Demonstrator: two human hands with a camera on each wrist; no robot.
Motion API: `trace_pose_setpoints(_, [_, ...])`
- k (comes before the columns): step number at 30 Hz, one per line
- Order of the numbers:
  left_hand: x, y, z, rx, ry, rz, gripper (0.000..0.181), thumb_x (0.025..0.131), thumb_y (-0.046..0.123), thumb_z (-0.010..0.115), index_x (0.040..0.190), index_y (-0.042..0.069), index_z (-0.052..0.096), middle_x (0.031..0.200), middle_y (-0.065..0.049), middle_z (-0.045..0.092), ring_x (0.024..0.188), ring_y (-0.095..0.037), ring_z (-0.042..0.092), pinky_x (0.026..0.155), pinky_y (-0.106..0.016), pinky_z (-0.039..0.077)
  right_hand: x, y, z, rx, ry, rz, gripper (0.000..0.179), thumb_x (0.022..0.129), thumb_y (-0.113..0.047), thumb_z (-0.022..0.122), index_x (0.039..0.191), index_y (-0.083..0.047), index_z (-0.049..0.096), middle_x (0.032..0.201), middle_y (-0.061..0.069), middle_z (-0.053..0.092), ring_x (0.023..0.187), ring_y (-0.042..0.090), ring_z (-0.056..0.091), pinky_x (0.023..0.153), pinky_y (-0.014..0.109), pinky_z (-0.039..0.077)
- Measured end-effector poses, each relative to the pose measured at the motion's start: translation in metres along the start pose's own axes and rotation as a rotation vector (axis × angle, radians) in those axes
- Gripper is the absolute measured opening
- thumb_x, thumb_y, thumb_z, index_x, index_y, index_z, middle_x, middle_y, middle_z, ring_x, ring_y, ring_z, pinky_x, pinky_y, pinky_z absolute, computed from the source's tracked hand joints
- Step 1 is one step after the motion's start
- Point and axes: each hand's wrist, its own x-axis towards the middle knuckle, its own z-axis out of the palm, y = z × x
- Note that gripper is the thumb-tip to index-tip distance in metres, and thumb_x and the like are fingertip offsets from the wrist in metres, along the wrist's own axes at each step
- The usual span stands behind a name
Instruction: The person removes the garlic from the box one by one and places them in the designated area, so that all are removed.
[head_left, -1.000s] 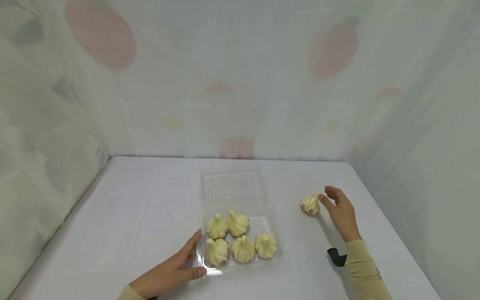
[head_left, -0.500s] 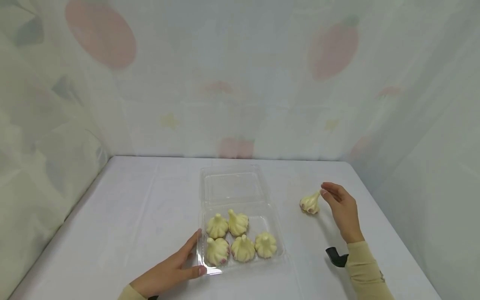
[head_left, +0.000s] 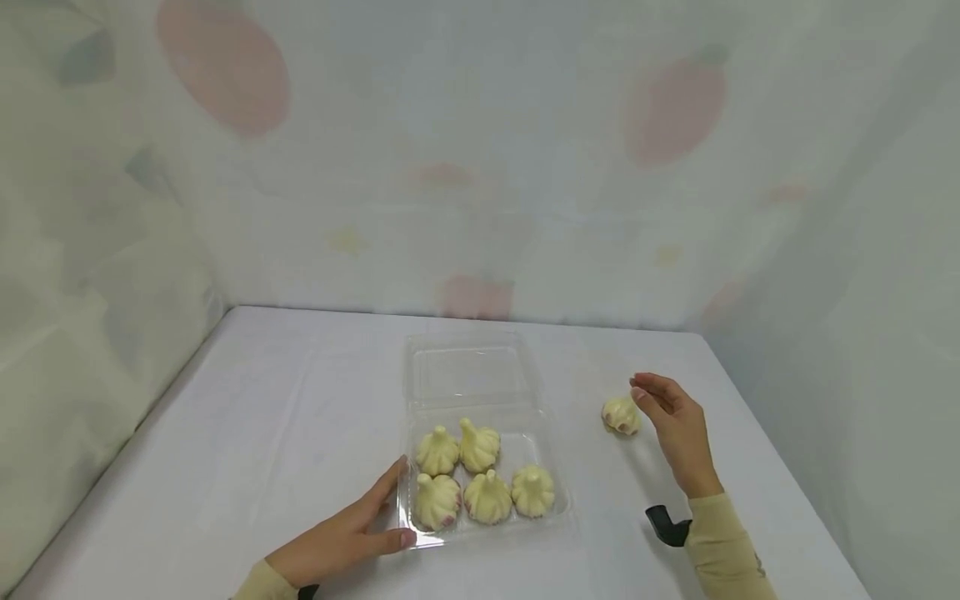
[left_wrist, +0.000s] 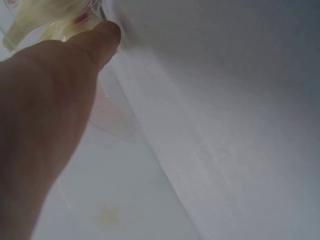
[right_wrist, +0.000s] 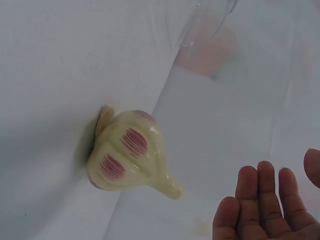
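A clear plastic clamshell box [head_left: 525, 442] stands on the table with its lid [head_left: 471, 367] folded back. Several garlic bulbs [head_left: 487, 497] sit inside, mostly stem up. My left hand [head_left: 348, 533] rests against the box's left side, thumb straight at the near corner; the left wrist view shows that thumb [left_wrist: 102, 42] along the wall. Right of the box one more garlic bulb [head_left: 619, 417] lies tilted on the cloth. Its stem points toward my right hand [head_left: 675, 429]. In the right wrist view, a gap separates the loosely extended fingers [right_wrist: 267, 200] from that bulb [right_wrist: 127, 152].
White cloth covers the table [head_left: 300, 400]. Pale printed curtains [head_left: 480, 167] rise behind it and along both sides. A black curved piece [head_left: 666, 527] sticks out from the right sleeve [head_left: 723, 542].
My right hand has shifted slightly left, overlapping the loose bulb's stem in the head view. The left hand and the box stay in place while the head view has turned a little.
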Motion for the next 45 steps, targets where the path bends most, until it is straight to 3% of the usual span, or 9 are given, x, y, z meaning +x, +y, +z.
trace_pose_setpoints(11, [-0.001, 0.001, 0.000, 0.017, 0.001, -0.010, 0.092, 0.101, 0.041, 0.063, 0.163, 0.017, 0.000, 0.166, -0.020, 0.005, 0.148, -0.049, 0.011, 0.110, -0.070, 0.018, -0.008, -0.009, 0.011, 0.142, -0.086, -0.119, 0.039, 0.103, -0.021, 0.063, 0.133, 0.003, 0.057, 0.131, 0.018, 0.062, 0.114, 0.008, 0.060, 0.092, 0.016, 0.046])
trace_pose_setpoints(19, [0.001, 0.006, -0.003, 0.030, -0.003, -0.024, 0.093, 0.100, 0.044, 0.063, 0.163, 0.017, 0.000, 0.166, -0.018, 0.005, 0.148, -0.048, 0.010, 0.110, -0.069, 0.018, -0.011, -0.008, 0.017, 0.143, -0.125, -0.107, 0.038, 0.102, -0.026, 0.065, 0.132, -0.003, 0.059, 0.131, 0.014, 0.062, 0.115, 0.012, 0.060, 0.092, 0.018, 0.047])
trace_pose_setpoints(25, [0.001, 0.005, -0.004, 0.021, -0.008, -0.026, 0.093, 0.100, 0.043, 0.063, 0.163, 0.016, 0.000, 0.167, -0.017, 0.004, 0.148, -0.048, 0.011, 0.110, -0.069, 0.018, -0.016, -0.007, 0.025, 0.193, -0.187, -0.096, 0.037, 0.101, -0.021, 0.067, 0.131, -0.002, 0.060, 0.132, 0.018, 0.061, 0.118, 0.024, 0.061, 0.092, 0.021, 0.049])
trace_pose_setpoints(32, [0.002, 0.005, -0.004, 0.019, -0.005, -0.020, 0.093, 0.100, 0.043, 0.063, 0.163, 0.015, 0.000, 0.167, -0.018, 0.004, 0.148, -0.049, 0.012, 0.110, -0.069, 0.019, -0.020, -0.010, 0.032, 0.233, -0.227, -0.112, 0.035, 0.101, -0.017, 0.067, 0.131, 0.000, 0.059, 0.131, 0.018, 0.061, 0.118, 0.017, 0.062, 0.095, 0.024, 0.048])
trace_pose_setpoints(36, [0.001, 0.006, -0.004, 0.026, 0.001, -0.015, 0.093, 0.100, 0.043, 0.063, 0.163, 0.015, 0.000, 0.166, -0.019, 0.005, 0.147, -0.049, 0.013, 0.110, -0.068, 0.019, -0.022, -0.013, 0.035, 0.261, -0.258, -0.103, 0.036, 0.100, -0.017, 0.067, 0.131, -0.001, 0.059, 0.132, 0.021, 0.060, 0.121, 0.025, 0.060, 0.096, 0.025, 0.048])
trace_pose_setpoints(40, [0.001, 0.006, -0.004, 0.019, 0.005, -0.012, 0.093, 0.100, 0.042, 0.063, 0.163, 0.016, -0.001, 0.166, -0.019, 0.004, 0.147, -0.049, 0.012, 0.110, -0.069, 0.019, -0.024, -0.013, 0.039, 0.255, -0.284, -0.101, 0.035, 0.099, -0.017, 0.068, 0.130, -0.002, 0.060, 0.132, 0.025, 0.058, 0.122, 0.034, 0.058, 0.095, 0.026, 0.049])
trace_pose_setpoints(45, [0.000, 0.006, -0.004, 0.008, -0.001, -0.018, 0.093, 0.100, 0.042, 0.063, 0.163, 0.017, -0.001, 0.167, -0.018, 0.003, 0.147, -0.050, 0.011, 0.110, -0.069, 0.020, -0.028, -0.011, 0.044, 0.218, -0.305, -0.130, 0.033, 0.099, -0.014, 0.069, 0.129, -0.003, 0.061, 0.129, 0.022, 0.061, 0.118, 0.032, 0.060, 0.092, 0.026, 0.051])
